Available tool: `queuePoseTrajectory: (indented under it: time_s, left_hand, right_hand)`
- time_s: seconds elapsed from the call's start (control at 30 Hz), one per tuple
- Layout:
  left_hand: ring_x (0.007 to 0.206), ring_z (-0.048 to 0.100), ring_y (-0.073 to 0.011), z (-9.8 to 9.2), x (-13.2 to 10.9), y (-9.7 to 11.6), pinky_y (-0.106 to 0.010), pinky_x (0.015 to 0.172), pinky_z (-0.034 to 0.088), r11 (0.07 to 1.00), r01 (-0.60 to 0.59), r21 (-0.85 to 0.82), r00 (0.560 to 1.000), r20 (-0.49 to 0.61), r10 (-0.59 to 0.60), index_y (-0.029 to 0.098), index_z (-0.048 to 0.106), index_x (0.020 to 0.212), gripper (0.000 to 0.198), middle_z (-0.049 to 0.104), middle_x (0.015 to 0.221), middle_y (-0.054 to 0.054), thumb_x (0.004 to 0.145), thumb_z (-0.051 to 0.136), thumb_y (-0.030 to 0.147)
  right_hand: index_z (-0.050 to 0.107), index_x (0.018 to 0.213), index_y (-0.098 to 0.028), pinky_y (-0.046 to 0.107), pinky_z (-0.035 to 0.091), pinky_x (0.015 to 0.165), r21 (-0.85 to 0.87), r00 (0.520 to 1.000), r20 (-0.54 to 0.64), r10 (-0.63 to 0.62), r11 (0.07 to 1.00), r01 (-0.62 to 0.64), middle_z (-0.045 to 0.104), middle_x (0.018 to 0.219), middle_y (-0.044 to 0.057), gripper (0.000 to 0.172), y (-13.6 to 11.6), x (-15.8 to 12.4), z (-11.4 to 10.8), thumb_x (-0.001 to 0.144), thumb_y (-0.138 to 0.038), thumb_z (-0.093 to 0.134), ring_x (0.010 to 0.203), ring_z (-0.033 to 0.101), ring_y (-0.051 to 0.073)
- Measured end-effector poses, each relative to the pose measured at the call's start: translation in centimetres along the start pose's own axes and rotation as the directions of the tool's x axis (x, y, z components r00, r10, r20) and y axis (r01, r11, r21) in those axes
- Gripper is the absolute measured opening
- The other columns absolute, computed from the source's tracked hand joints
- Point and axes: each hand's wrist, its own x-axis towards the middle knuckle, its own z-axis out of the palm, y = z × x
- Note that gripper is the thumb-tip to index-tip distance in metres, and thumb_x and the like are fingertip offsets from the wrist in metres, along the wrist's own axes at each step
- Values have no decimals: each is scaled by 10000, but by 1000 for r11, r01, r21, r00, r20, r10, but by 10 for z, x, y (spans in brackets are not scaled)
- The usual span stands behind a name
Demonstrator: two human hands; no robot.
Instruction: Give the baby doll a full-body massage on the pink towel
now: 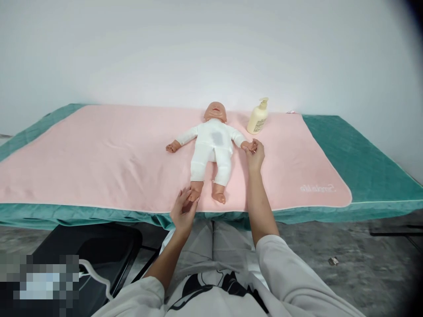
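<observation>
A baby doll (214, 141) in a white body suit lies on its back on a pink mat, head toward the wall, arms and legs spread. A grey patch marks its chest. My left hand (183, 210) is closed around the doll's foot on the left side, fingers on one side and thumb on the other. With my right hand (255, 155) I grip the doll's hand on the right side between thumb and fingers. Just beyond that hand, a pale yellow pump bottle (257, 119) stands on the mat.
The pink mat (99, 149) lies over a green quilted cover (366, 163) on a table against a white wall (165, 48). Below left is a black chair (89, 246) with a white cable (99, 277) and a blurred-out area. A small scrap (333, 261) lies on the grey floor.
</observation>
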Motion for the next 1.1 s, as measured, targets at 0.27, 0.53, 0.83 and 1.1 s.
queuePoseTrajectory:
  time_s: [0.27,0.53,0.83,1.1]
  left_hand:
    - [1081,727,-234,-4,4,8,-488,1115,502,998,-2,61,999,38,0,229,699,1171,323,759,1123,-65,852,749,231]
    - [1263,623,-266,2,-5,4,-522,1101,504,981,174,82,985,-30,-172,241,714,1128,352,742,1155,-75,795,809,305]
    - [1223,659,-269,1,-6,15,-458,1048,557,949,303,-92,951,-32,-307,218,655,1238,457,700,1262,-118,804,798,241]
    - [1150,697,-259,-6,1,28,-420,989,590,961,270,-58,962,-21,-271,198,651,1239,447,706,1249,-131,813,780,237]
  right_hand:
    - [669,1100,-159,427,538,909,-247,987,126,102,967,-68,732,1040,121,359,-8,-13,-14,768,-295,689,917,652,241]
    - [684,1099,-151,412,540,860,-312,986,134,96,949,-50,740,1004,130,346,-5,-12,-13,787,-300,693,906,654,252]
    - [683,1134,-159,393,540,834,-286,986,129,102,956,-62,744,1020,128,407,-3,-10,-13,773,-347,674,866,655,240]
    - [673,1172,-160,412,527,860,-313,984,134,121,947,-73,726,1050,133,443,-4,-11,-14,782,-370,665,890,639,248]
